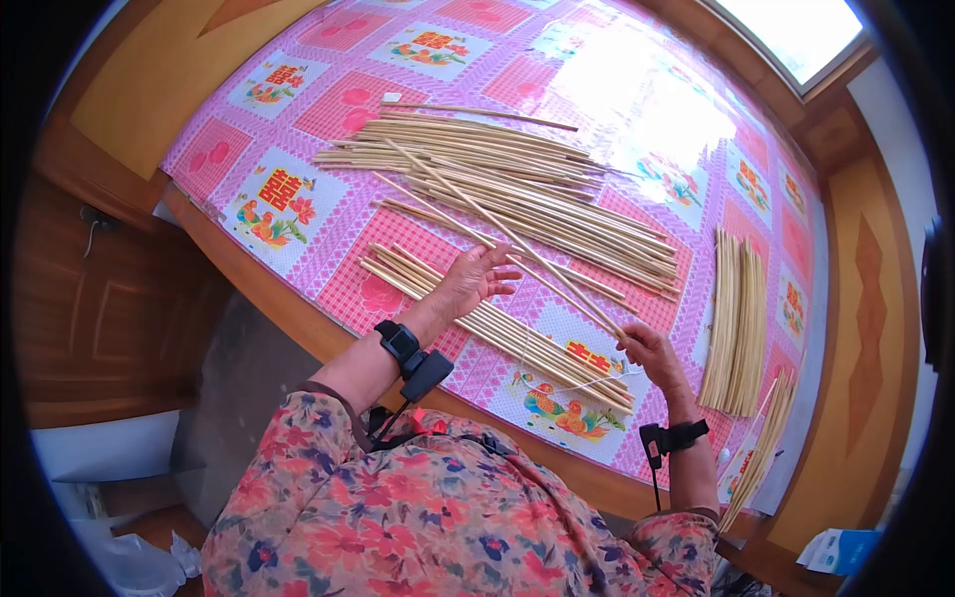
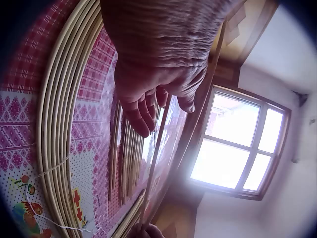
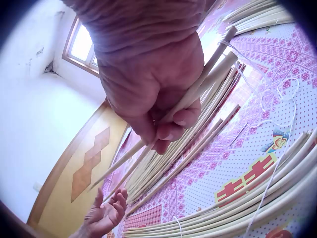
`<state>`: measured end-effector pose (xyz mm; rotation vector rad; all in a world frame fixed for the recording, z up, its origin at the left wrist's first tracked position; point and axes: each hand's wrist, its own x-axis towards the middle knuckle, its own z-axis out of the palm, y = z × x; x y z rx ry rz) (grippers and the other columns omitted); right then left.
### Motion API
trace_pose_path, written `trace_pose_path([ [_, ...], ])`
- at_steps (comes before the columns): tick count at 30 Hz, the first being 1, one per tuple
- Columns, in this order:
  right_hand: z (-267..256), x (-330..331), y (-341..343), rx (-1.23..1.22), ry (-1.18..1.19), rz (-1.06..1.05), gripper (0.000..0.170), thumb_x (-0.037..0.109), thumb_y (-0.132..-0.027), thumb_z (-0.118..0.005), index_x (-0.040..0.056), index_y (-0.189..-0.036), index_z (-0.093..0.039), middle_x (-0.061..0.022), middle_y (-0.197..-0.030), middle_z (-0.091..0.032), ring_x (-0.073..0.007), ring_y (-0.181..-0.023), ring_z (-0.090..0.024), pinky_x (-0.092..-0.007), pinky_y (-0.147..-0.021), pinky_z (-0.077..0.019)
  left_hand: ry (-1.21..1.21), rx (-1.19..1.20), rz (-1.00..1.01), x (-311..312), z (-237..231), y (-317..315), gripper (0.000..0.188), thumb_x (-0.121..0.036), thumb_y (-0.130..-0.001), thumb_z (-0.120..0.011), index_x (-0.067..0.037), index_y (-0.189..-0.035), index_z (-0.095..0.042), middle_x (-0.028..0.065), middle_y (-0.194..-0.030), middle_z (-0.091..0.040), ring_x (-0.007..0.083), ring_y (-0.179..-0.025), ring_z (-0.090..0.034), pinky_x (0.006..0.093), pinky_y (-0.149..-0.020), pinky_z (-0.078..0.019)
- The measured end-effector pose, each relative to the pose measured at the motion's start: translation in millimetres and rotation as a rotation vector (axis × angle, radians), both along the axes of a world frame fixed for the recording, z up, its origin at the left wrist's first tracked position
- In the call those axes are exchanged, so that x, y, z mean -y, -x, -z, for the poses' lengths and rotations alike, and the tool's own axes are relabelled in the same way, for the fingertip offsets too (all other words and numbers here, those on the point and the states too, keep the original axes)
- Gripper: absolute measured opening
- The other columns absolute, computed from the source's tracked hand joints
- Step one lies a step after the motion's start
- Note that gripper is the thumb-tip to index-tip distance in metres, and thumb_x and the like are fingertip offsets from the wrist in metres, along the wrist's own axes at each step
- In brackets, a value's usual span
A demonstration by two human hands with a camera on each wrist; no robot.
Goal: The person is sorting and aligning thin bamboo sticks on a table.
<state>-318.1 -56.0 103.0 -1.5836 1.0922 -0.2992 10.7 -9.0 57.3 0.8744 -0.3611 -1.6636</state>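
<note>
Two thin pale wooden sticks [image 3: 214, 77] are gripped near one end by my right hand [image 1: 649, 350], fingers and thumb curled round them. The sticks slant away up the table, spreading apart toward their far ends. My left hand [image 1: 475, 281] lies palm up beneath them, fingers loosely bent, with one stick [image 2: 157, 153] passing by the fingers and thumb. Just below both hands a row of sticks [image 1: 517, 338] lies on the table, with white string [image 1: 607, 378] around its right end. Beyond the hands spreads a large loose pile of sticks [image 1: 557, 214].
A patterned pink plastic cloth [image 1: 328, 214] covers the table. To the right lie a thick bundle of sticks [image 1: 734, 318] and a smaller one [image 1: 761, 448] near the corner. Wooden panelling [image 1: 865, 298] borders the table's right side. A blue-and-white packet [image 1: 841, 550] sits at lower right.
</note>
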Motion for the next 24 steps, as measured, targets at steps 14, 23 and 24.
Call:
trace_pose_path([
  [14, 20.4, 20.8, -10.2, -0.016, -0.086, 0.046, 0.013, 0.014, -0.082, -0.058, 0.005, -0.091, -0.06, 0.0006, -0.073, -0.059, -0.0056, -0.058, -0.053, -0.0189, -0.052, -0.0421, 0.05, -0.033, -0.078, 3.5, 20.1, -12.6, 0.02, -0.012, -0.086, -0.049, 0.003, -0.1, -0.051, 0.0142, -0.088, -0.059, 0.0212, -0.081, -0.061, 0.0311, -0.073, -0.0535],
  [23, 23.7, 36.5, -16.2, -0.092, -0.104, -0.022, 0.013, 0.009, -0.079, -0.06, 0.003, -0.091, -0.06, 0.0004, -0.067, -0.056, -0.0067, -0.058, -0.052, -0.0212, -0.052, -0.0436, 0.027, -0.106, -0.076, 16.5, 31.0, -13.5, 0.017, -0.015, -0.084, -0.055, -0.003, -0.096, -0.052, 0.0102, -0.084, -0.061, 0.0183, -0.075, -0.062, 0.0307, -0.067, -0.055],
  [24, 26.8, 38.9, -14.6, -0.093, -0.109, -0.023, 0.013, 0.009, -0.079, -0.06, 0.003, -0.091, -0.06, 0.0004, -0.067, -0.056, -0.0067, -0.058, -0.052, -0.0212, -0.052, -0.0436, -0.003, -0.103, -0.083, 17.6, 34.5, -14.3, 0.016, -0.016, -0.084, -0.055, -0.004, -0.095, -0.053, 0.0092, -0.082, -0.061, 0.0175, -0.074, -0.062, 0.0305, -0.066, -0.0551],
])
